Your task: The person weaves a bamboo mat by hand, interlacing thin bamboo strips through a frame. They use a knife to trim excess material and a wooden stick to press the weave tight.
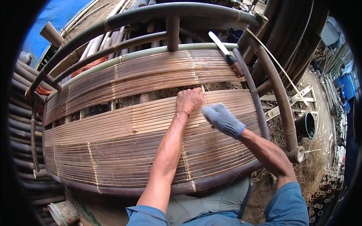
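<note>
Head view shows a bamboo bench seat (124, 139) made of thin split slats laid side by side, tan near the middle and darker brown toward the front edge, bound by pale cross-ties. I note a slatted backrest (151, 77) above it, with a gap between the two, and curved dark bamboo rails (162, 13) framing the piece. A knife (226, 53) with a pale blade rests on the backrest's right end. Bamboo poles, straw-littered ground and a blue tarp (56, 17) surround the work. My left hand (189, 100), bare, presses knuckles-up on the seat's rear edge, curled on a slat end; what it grips I cannot tell. My right hand (222, 119), gloved and blurred, hovers just right of it over the slats.
</note>
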A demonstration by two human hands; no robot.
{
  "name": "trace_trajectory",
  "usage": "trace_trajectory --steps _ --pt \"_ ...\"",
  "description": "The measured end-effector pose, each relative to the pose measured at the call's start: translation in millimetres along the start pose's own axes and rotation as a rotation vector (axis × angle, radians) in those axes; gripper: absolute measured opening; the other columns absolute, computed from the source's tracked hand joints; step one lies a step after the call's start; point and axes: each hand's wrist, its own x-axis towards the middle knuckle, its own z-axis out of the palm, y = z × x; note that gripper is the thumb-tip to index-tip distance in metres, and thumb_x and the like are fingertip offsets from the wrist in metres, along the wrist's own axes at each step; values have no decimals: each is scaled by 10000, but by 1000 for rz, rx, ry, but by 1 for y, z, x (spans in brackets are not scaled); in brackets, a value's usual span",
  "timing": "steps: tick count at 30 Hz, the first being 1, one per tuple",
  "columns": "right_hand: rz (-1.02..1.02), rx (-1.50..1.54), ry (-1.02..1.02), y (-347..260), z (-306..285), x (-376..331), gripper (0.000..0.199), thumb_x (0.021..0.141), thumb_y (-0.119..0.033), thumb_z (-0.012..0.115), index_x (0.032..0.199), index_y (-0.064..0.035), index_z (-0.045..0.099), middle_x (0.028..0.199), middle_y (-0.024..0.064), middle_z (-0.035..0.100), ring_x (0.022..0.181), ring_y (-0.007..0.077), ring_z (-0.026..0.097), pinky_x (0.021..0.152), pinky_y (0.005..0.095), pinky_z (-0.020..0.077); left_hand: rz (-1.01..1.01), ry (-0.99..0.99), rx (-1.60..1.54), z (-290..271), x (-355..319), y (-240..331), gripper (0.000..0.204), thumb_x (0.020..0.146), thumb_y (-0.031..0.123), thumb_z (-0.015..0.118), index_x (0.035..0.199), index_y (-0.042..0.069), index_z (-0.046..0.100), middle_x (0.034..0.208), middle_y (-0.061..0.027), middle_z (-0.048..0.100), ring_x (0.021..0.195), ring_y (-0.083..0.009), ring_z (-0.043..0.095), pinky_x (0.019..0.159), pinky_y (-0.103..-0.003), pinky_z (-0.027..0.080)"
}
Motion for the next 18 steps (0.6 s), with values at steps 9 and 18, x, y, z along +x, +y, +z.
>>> trace_trajectory --steps 9,18 --pt "383 -317 132 33 7 -97 234 977 -228 499 845 -50 575 742 200 629 691 405 628 643 517 503 6 82 80 2 -5 -19 333 947 370 463 971 171 728 887 -205 728 863 -434 697 797 -545 544" --pt "324 -493 474 10 37 -115 302 884 -161 640 1171 -69 650 841 105 633 725 315 614 708 451 458 81 61 328 0 -65 -24 677 1036 571 355 1592 187 312 1630 -122 322 1532 -300 231 1244 -556 92"
